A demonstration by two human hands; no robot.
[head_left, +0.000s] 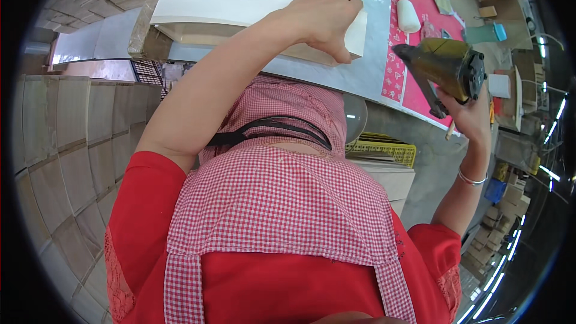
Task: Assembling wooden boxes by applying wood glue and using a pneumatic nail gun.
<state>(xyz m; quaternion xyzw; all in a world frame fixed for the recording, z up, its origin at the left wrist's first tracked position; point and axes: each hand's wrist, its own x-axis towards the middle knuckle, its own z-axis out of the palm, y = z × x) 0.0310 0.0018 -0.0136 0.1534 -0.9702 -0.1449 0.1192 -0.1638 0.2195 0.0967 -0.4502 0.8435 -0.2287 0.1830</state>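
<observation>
A long, shallow box (210, 1) with a white top and pale wooden sides lies on the worktable, stretched from left to right. My left hand (324, 19) is closed over its right end, thumb against the near side and fingers over the top. Out to the right, my right hand (470, 113) holds a nail gun (449, 63) with a dark yellow body and black parts. The gun is raised beside the table's right part, apart from the box. My grip on its handle is partly hidden behind the tool.
A pink patterned sheet (395, 78) covers the right part of the grey table (360, 81). On it stands a white glue bottle (408, 15) with a red tip. Stacked wooden pieces (72, 138) rise at the left. A yellow crate (396, 149) sits below the table edge.
</observation>
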